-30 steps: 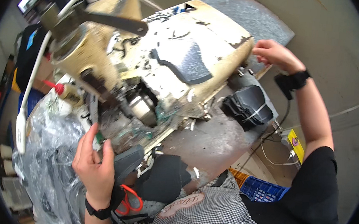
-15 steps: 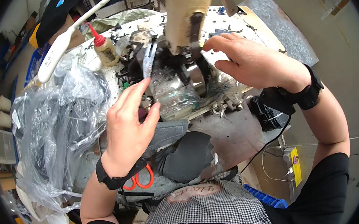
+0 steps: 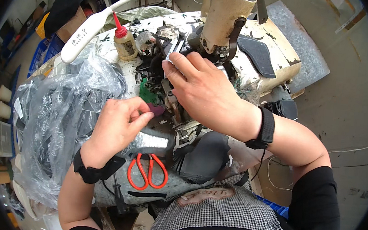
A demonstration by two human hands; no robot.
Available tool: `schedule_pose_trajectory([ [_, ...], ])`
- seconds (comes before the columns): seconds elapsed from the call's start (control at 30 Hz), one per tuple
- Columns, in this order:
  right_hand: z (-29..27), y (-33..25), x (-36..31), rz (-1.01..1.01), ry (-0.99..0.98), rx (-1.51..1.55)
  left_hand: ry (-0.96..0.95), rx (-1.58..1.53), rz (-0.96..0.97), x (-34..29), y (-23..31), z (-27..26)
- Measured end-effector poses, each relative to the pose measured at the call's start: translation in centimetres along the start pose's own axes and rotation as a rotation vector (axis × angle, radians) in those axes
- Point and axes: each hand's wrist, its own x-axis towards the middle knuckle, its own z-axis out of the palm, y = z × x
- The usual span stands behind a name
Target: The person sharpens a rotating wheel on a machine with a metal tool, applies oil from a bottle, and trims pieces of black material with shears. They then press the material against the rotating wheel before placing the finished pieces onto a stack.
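My right hand (image 3: 206,92) reaches over the front of a cream-coloured machine (image 3: 224,19). Its fingers bend down beside a slotted metal strip (image 3: 178,43), and the fingertips are hidden. Lower down, my left hand (image 3: 114,126) has curled fingers, with thumb and forefinger close together. Those tips are next to a purple piece (image 3: 158,109) at the machine's base; whatever they pinch is too small to make out. Grey-black cut pieces (image 3: 204,157) lie stacked in front of the machine. Red-handled scissors (image 3: 148,172) rest to the left of the stack.
Crumpled clear plastic bags (image 3: 72,104) cover the left side. A red-tipped bottle (image 3: 124,42) stands beyond them, under a white lamp (image 3: 85,34). One dark flat piece (image 3: 258,55) lies on the machine's right side. A screwdriver (image 3: 118,197) sits near the front edge.
My right hand has moved left and down across the machine front. My left hand has drawn back and curled its fingers. The plastic-wrapped part no longer shows in front. The view has shifted.
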Motion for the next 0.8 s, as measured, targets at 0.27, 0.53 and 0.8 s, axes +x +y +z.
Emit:
schedule_pose_trajectory([
  [0.27, 1.1, 0.0, 0.5, -0.027, 0.010, -0.035, 0.013, 0.160, 0.264, 3.2, 0.5, -3.9],
  [0.53, 2.5, -1.4, 1.2, 0.117, 0.139, -0.052, 0.324, 0.303, 0.430, 16.8, 2.6, -0.2],
  [0.8, 2.8, -1.6, 0.9, 0.179, 0.199, -0.020, 0.221, 0.606, 0.377, 17.4, 4.1, -0.4],
])
